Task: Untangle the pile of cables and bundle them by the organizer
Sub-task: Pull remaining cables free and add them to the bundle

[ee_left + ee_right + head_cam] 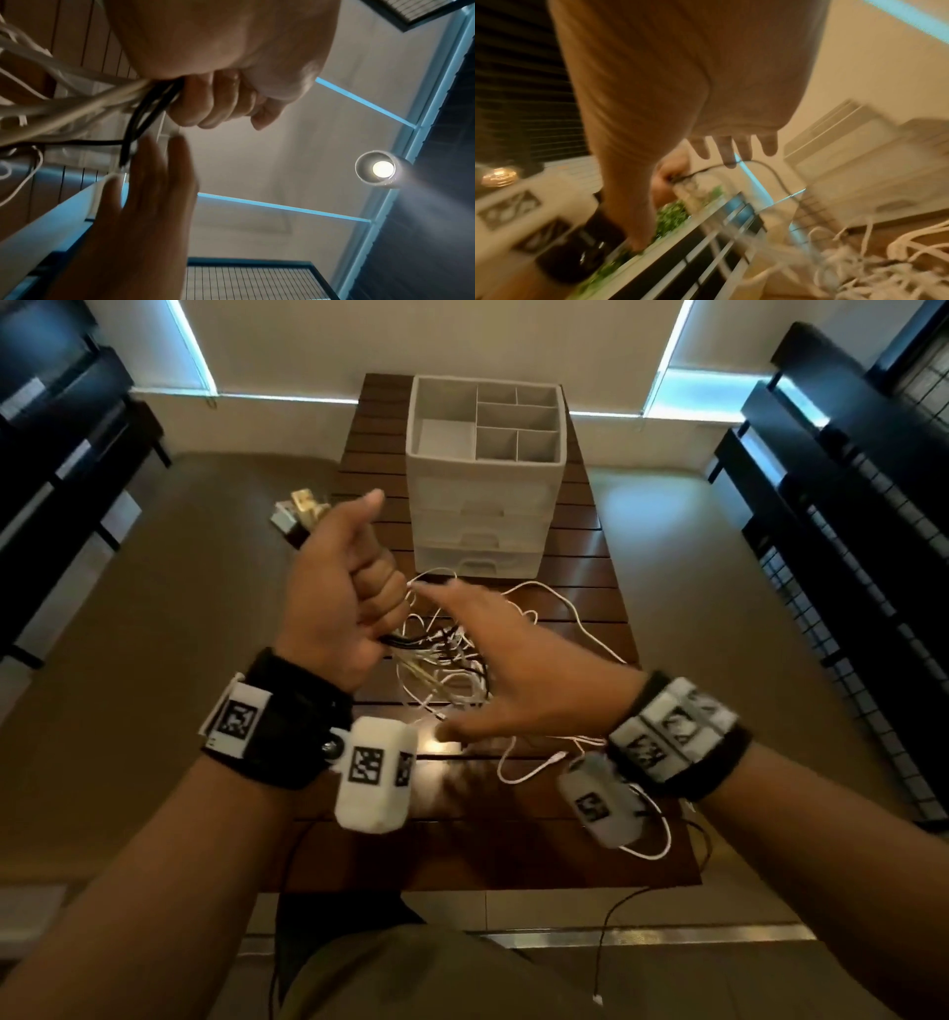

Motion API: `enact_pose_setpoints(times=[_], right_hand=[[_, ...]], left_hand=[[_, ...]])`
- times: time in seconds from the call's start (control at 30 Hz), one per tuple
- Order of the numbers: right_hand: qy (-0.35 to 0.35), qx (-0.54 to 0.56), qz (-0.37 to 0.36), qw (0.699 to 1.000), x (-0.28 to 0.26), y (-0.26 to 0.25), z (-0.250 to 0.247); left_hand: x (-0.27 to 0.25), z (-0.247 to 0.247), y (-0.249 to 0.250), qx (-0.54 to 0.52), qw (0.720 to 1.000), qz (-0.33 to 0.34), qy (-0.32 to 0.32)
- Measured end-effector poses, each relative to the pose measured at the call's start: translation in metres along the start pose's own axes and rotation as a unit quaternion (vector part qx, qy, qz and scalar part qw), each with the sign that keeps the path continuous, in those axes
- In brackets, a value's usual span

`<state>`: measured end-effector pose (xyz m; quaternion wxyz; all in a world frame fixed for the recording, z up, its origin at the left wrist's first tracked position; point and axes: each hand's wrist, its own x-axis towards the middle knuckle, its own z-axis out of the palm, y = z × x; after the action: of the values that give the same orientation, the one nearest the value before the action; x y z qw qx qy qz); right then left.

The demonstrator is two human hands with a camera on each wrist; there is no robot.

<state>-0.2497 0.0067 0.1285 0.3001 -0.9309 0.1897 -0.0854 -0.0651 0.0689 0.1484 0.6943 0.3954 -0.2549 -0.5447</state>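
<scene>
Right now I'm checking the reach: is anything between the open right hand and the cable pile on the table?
Nothing visible: the right hand hovers, fingers spread, directly over the cable pile. The left hand grips a bunch beside it.

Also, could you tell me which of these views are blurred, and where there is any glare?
Head view: mostly sharp, only the right hand smeared; bright reflection on the table. Left wrist view: the ceiling lamp flares. Right wrist view: heavily motion-blurred, cables and organizer streaked.
</scene>
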Motion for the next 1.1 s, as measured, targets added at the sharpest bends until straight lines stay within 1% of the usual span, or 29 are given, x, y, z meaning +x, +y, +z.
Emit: enact_pose_setpoints(times=[0.07, 0.1, 0.13, 0.23, 0.27, 0.33, 0.37, 0.4, 0.47, 0.53, 0.63, 0.67, 0.7, 0.73, 0.77, 0.8, 0.83, 0.87, 0.93, 1.0, 1.1], right_hand=[[0.069, -0.004, -0.027, 0.997, 0.022, -0.01, 0.023], [0.106, 0.003, -0.024, 0.994, 0.028, -0.009, 0.03], [0.128, -0.01, -0.017, 0.992, 0.031, -0.007, 0.036], [0.119, -0.165, 0.01, 0.979, 0.029, -0.005, 0.049], [0.128, -0.173, 0.014, 0.976, 0.028, -0.006, 0.052], [0.157, -0.143, 0.005, 0.977, 0.022, -0.009, 0.052], [0.161, -0.165, -0.004, 0.973, 0.019, -0.009, 0.052], [0.152, -0.223, 0.0, 0.963, 0.017, -0.01, 0.051], [0.127, -0.323, 0.049, 0.937, 0.012, -0.018, 0.044], [0.126, -0.357, 0.086, 0.922, 0.007, -0.028, 0.036], [0.126, -0.373, 0.072, 0.916, 0.005, -0.038, 0.032], [0.121, -0.374, 0.061, 0.917, 0.007, -0.037, 0.031], [0.117, -0.349, 0.046, 0.929, 0.009, -0.036, 0.03], [0.107, -0.27, 0.036, 0.956, 0.012, -0.031, 0.031], [0.088, -0.147, 0.035, 0.985, 0.015, -0.026, 0.033], [0.063, -0.014, 0.055, 0.996, 0.016, -0.022, 0.037], [0.045, 0.074, 0.073, 0.994, 0.017, -0.017, 0.042], [0.039, 0.113, 0.081, 0.99, 0.017, -0.011, 0.048], [0.051, 0.123, 0.086, 0.987, 0.015, -0.001, 0.057], [0.063, 0.064, 0.093, 0.992, 0.014, 0.008, 0.058], [0.041, -0.039, 0.117, 0.992, 0.01, 0.02, 0.053]], left_hand=[[-0.005, 0.009, -0.005, -0.017, 1.0, 0.006, -0.004], [-0.007, 0.01, -0.006, -0.028, 1.0, 0.005, -0.003], [-0.009, 0.01, -0.005, -0.039, 0.999, 0.004, -0.001], [-0.014, 0.005, -0.005, -0.047, 0.999, -0.004, 0.003], [-0.015, 0.005, -0.005, -0.048, 0.999, -0.005, -0.001], [-0.016, 0.006, -0.005, -0.053, 0.998, -0.009, -0.009], [-0.016, 0.006, -0.004, -0.051, 0.999, -0.009, -0.009], [-0.016, 0.006, -0.005, -0.045, 0.999, -0.009, -0.008], [-0.017, 0.004, -0.006, -0.039, 0.999, -0.007, -0.003], [-0.017, 0.003, -0.008, -0.039, 0.999, -0.008, 0.003], [-0.018, 0.004, -0.013, -0.034, 0.999, -0.003, -0.001], [-0.019, 0.005, -0.013, -0.04, 0.999, 0.0, -0.006], [-0.02, 0.006, -0.014, -0.048, 0.999, 0.002, -0.014], [-0.02, 0.006, -0.015, -0.058, 0.998, 0.003, -0.024], [-0.02, 0.007, -0.016, -0.068, 0.997, 0.003, -0.031], [-0.02, 0.008, -0.018, -0.077, 0.996, 0.001, -0.037], [-0.02, 0.009, -0.018, -0.081, 0.996, -0.002, -0.04], [-0.019, 0.009, -0.018, -0.08, 0.996, -0.004, -0.041], [-0.016, 0.009, -0.017, -0.067, 0.997, -0.007, -0.036], [-0.014, 0.005, -0.015, -0.057, 0.998, -0.011, -0.023], [-0.013, 0.001, -0.013, -0.051, 0.999, -0.013, -0.012]])
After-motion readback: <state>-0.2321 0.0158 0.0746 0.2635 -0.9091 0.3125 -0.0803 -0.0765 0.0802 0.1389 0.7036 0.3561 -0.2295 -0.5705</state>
